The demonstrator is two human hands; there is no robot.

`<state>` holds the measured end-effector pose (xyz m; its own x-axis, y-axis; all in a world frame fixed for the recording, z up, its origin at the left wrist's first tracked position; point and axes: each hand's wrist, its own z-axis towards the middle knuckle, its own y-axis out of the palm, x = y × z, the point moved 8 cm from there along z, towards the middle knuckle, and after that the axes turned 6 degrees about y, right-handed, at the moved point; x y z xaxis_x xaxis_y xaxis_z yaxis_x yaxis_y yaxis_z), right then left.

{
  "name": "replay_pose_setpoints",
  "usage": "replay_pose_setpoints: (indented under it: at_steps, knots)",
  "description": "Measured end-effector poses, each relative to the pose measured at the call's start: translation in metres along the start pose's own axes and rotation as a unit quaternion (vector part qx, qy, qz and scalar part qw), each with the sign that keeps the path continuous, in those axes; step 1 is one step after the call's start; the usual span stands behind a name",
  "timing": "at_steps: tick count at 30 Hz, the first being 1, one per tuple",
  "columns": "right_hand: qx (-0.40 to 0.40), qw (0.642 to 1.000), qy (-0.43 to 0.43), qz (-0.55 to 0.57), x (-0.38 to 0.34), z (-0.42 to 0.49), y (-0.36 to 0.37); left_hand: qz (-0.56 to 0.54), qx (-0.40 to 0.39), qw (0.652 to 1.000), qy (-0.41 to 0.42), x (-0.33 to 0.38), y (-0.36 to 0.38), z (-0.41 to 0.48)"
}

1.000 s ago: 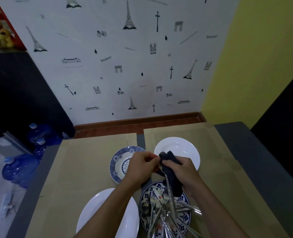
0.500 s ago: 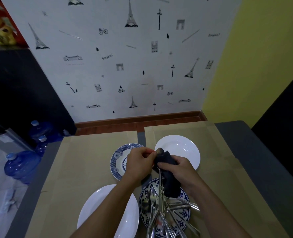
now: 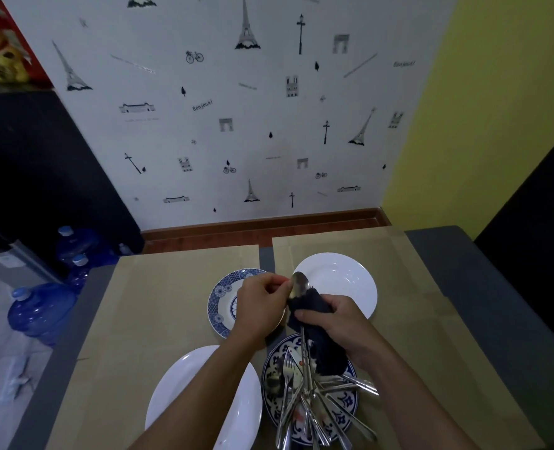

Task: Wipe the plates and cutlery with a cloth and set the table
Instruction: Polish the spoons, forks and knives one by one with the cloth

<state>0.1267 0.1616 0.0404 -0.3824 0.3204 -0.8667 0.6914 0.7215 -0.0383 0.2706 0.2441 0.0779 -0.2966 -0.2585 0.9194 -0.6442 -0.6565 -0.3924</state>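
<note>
Above the patterned plate [image 3: 269, 373], left to right:
- Left hand [image 3: 262, 306] pinches the spoon [image 3: 300, 284] at the bowl's edge.
- Right hand [image 3: 343, 323] clenches the dark cloth [image 3: 317, 316] round the spoon's handle.
- Cutlery pile [image 3: 304, 404] lies on that plate, directly below.

Risk: a hard pull may break the thin pinch and drop the spoon into the pile.

Bowl is now bare; a second ago the cloth covered it.

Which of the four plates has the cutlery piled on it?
The near blue-patterned ceramic plate, below the right hand; the other three show none.
</note>
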Motion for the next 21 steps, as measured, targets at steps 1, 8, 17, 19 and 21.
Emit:
replay_pose_setpoints:
  at_steps: [1, 8, 17, 19, 21]
  knots:
    - [0.005, 1.000, 0.003, 0.003, 0.0012, 0.0005, -0.0008, -0.007, -0.003, 1.000, -0.002, 0.0000, 0.0009, -0.0004]
    - [0.013, 1.000, -0.004, 0.021, -0.0016, 0.0004, -0.0041, -0.013, -0.015, 1.000, 0.000, 0.0031, 0.0040, 0.0008]
    - [-0.002, 1.000, 0.012, 0.017, -0.0014, 0.0024, -0.0019, -0.012, -0.011, 1.000, -0.011, -0.0002, 0.0031, 0.0014]
    - [-0.026, 1.000, 0.008, -0.005, -0.0028, 0.0018, 0.0005, -0.016, 0.004, 1.000, -0.018, -0.0027, 0.0010, 0.0022]
    - [-0.038, 0.999, 0.007, -0.032, -0.0038, 0.0015, 0.0012, -0.033, 0.018, 0.999, -0.027, -0.0050, -0.0020, 0.0033]
